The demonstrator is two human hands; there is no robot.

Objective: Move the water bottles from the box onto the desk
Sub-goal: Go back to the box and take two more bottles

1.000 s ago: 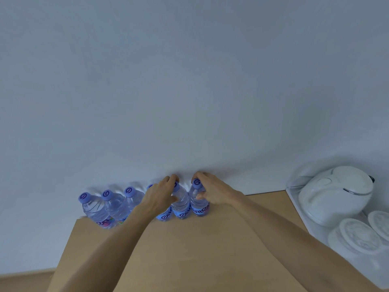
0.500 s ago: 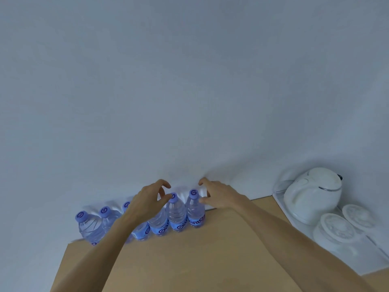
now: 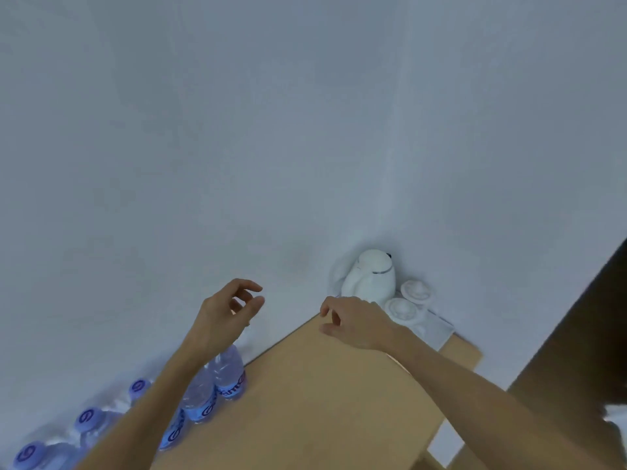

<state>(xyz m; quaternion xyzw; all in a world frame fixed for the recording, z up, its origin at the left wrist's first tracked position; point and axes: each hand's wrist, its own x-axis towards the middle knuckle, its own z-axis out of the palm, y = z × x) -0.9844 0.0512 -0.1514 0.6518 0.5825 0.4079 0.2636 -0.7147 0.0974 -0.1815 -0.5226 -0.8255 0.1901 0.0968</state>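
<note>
Both arms reach forward, left hand [image 3: 228, 312] and right hand [image 3: 357, 320] empty (fingers loosely curled, grip slack).

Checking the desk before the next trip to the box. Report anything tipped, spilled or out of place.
Nothing stands out. The water bottles stand upright in a row along the wall on the desk, caps on, no water visible around them. The kettle sits upright in the corner. Both hands, left hand and right hand, are empty.

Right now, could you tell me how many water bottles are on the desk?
6 water bottles line the desk, left to right: bottle one, bottle two, bottle three, bottle four, bottle five, bottle six, the last three partly behind the left forearm. More may sit off-frame.
</note>
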